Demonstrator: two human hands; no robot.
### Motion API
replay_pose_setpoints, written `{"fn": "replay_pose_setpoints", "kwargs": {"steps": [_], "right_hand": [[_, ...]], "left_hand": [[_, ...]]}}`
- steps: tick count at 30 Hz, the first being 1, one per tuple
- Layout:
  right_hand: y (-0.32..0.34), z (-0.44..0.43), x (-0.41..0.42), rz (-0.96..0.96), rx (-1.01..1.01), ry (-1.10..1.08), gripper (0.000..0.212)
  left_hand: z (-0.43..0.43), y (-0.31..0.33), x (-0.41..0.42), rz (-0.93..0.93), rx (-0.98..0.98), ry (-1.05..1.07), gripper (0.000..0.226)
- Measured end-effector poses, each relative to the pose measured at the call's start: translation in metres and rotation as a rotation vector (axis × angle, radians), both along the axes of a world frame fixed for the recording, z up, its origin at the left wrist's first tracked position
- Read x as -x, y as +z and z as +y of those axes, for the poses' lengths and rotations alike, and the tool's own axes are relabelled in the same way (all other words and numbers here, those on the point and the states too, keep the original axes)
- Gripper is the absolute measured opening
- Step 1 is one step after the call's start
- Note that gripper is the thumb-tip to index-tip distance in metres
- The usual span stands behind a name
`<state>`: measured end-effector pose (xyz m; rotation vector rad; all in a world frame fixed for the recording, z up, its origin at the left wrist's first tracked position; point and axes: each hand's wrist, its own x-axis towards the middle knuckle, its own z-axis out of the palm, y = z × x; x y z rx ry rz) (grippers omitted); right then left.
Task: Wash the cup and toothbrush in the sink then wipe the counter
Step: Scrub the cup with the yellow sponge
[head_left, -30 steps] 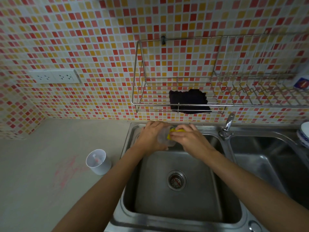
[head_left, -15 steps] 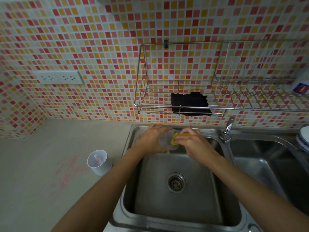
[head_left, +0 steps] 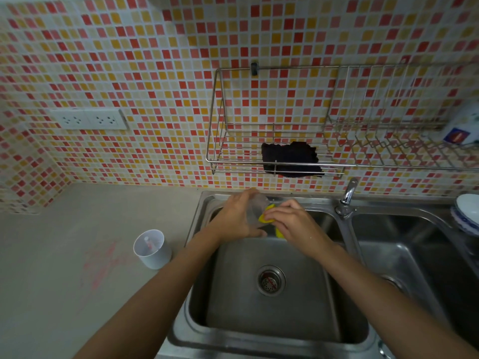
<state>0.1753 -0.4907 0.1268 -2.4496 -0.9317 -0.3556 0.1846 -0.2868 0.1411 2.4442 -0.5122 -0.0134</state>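
Observation:
My left hand (head_left: 237, 218) grips a clear plastic cup (head_left: 255, 209) tilted over the far end of the left sink basin (head_left: 272, 320). My right hand (head_left: 293, 224) is shut on a yellow sponge (head_left: 267, 217) pressed against the cup's mouth. A white cup (head_left: 153, 248) stands on the counter (head_left: 64, 255) left of the sink, with a small pinkish item inside that I cannot identify. No toothbrush is clearly visible.
Pink smears (head_left: 106, 263) mark the counter beside the white cup. A dark cloth (head_left: 290, 159) hangs in the wire rack (head_left: 233, 161) on the tiled wall. The tap (head_left: 347, 198) stands between the two basins. A blue-and-white dish (head_left: 466, 213) sits at the right edge.
Both hands stay at the far end of the basin; the right hand with the sponge has shifted slightly around the cup's mouth. My view has tilted down a little.

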Motion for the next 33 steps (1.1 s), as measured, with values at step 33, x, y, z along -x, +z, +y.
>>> {"fn": "replay_pose_setpoints", "kwargs": {"steps": [33], "right_hand": [[-0.028, 0.019, 0.036, 0.169, 0.153, -0.101, 0.035]], "left_hand": [[0.005, -0.018, 0.022, -0.075, -0.319, -0.081, 0.089]]}}
